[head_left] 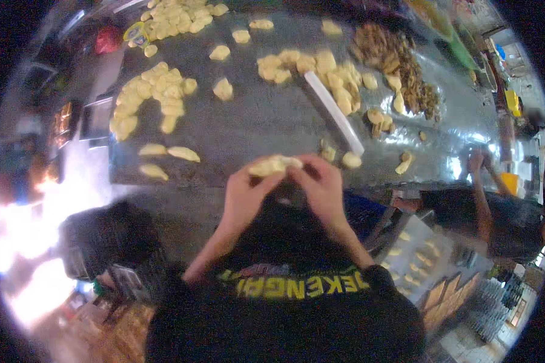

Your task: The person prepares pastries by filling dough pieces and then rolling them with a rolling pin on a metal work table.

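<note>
Between my two hands is a pale yellow, elongated dough piece, held above the near edge of the metal worktable. My left hand wraps round its left part. At its right end the fingers of my right hand are pinched on the dough. Just beyond my right hand lie small dough pieces. A long white stick lies slanting past them. To the left rest a few long shaped dough pieces.
Heaps of dough pieces cover the left and middle of the table. A pile of brown pieces lies far right. A person reaches in at the right. Below them, a tray holds shaped pieces. A red bundle sits far left.
</note>
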A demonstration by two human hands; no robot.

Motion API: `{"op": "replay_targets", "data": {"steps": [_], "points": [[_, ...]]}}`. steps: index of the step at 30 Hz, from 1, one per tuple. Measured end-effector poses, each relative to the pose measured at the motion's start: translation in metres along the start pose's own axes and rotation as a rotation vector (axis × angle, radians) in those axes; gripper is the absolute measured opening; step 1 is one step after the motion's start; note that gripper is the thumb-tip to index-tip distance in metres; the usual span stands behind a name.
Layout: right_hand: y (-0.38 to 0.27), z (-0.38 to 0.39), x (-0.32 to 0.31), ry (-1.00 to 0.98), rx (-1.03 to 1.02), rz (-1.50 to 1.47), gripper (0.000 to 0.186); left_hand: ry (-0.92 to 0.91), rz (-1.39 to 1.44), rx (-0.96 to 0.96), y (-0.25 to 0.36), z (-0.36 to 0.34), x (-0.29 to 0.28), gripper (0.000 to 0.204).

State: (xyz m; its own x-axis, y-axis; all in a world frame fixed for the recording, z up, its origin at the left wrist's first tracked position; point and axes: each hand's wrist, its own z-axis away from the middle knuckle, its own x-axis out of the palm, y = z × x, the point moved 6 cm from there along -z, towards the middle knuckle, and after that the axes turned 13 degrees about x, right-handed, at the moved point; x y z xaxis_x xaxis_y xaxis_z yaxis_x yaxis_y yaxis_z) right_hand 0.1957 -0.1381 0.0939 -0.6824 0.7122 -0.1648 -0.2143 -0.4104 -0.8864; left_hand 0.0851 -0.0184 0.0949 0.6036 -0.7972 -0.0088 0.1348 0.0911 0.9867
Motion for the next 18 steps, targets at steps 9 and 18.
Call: {"op": "replay_targets", "data": {"steps": [9, 18], "points": [[-0.013, 0.015, -0.004, 0.092, -0.24, 0.087, 0.016, -0.05, 0.129, 0.021, -0.013, 0.007, 0.008, 0.03], [-0.001, 0.002, -0.003, 0.014, -0.062, 0.177, 0.019, -0.035, -0.123, -0.048, -0.008, 0.002, -0.001, 0.023]]}}
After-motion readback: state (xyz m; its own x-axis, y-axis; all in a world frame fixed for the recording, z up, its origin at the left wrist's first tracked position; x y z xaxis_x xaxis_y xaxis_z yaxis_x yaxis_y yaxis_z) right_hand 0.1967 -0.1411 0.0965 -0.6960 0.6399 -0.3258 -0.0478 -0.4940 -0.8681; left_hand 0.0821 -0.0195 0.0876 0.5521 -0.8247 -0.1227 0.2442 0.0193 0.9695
